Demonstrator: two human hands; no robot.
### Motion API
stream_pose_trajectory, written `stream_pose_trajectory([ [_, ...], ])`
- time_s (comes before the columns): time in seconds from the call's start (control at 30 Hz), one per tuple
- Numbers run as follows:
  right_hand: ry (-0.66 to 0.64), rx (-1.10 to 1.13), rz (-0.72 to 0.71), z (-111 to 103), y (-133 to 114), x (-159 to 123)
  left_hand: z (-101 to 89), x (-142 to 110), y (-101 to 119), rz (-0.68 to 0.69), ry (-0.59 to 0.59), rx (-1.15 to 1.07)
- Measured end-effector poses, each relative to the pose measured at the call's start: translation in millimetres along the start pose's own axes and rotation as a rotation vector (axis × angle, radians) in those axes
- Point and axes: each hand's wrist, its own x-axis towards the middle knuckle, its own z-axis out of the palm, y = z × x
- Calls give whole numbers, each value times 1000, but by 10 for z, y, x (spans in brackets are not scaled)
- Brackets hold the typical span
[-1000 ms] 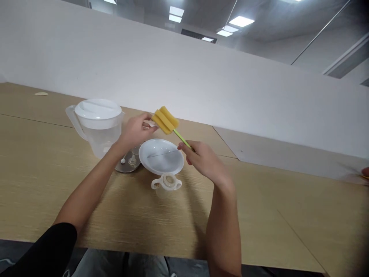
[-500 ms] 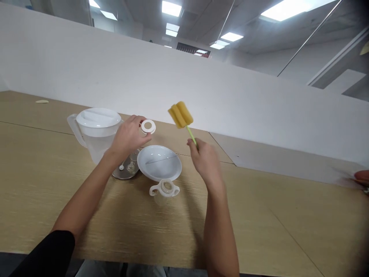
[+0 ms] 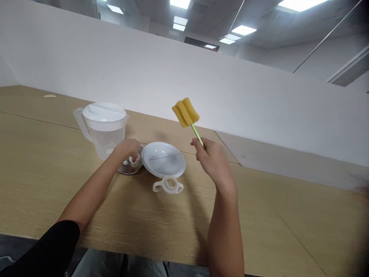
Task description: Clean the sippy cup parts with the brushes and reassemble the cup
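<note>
My right hand [image 3: 213, 159] is closed around the light green handle of a sponge brush [image 3: 186, 112], holding its yellow sponge head up above the table. My left hand [image 3: 129, 149] reaches down to the round metal tray [image 3: 129, 171], its fingers bent over a whitish piece [image 3: 134, 162]; most of the fingertips are hidden. A small white part [image 3: 125, 162] lies beside it on the tray. Right of the tray is a white bowl [image 3: 165, 163]. In front of the bowl a clear baby bottle [image 3: 165, 195] stands upright without a lid, with a white two-handled collar.
A translucent pitcher [image 3: 106, 132] with a white lid stands behind the left hand. A white partition [image 3: 161, 73] runs along the table's back edge. A small pale flat piece [image 3: 50, 96] lies at the far left of the wooden table [image 3: 273, 223].
My left hand has moved down from above the tray to its surface; the white ring it held is no longer clearly visible. My right hand still holds up the sponge brush. The view has shifted slightly.
</note>
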Motion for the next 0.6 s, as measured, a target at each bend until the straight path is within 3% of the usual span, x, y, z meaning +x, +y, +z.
stream_pose_trajectory([
  [0.13,-11,-11,12,-3,14,6,39,32,58,-1,-106,-22],
  [0.37,-51,-32,34,-7,7,17,122,121,93,6,-131,14],
  [0.5,-80,-104,69,-18,25,36,88,39,113,5,-28,65],
  [0.6,-53,-230,130,11,106,113,9,-181,195,64,182,6],
])
